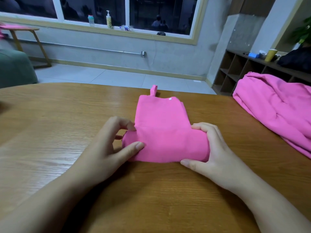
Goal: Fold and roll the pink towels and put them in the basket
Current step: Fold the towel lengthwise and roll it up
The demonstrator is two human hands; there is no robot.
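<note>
Left hand (107, 145) and right hand (210, 148) pinch ends of half-rolled pink cloth towel (165, 132) mid wooden table (50, 132); uneven pressure may skew or loosen roll, tail flat toward far edge

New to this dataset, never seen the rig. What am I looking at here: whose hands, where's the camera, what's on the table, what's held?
No robot here: a person works bare-handed, filmed by one wide-angle camera on their head, looking forward and down. The wooden table holds a folded pink towel, rolled up at its near end. The left hand and right hand each grip one end of that roll. A heap of pink cloth lies at the right edge. No basket is visible in this picture.
</note>
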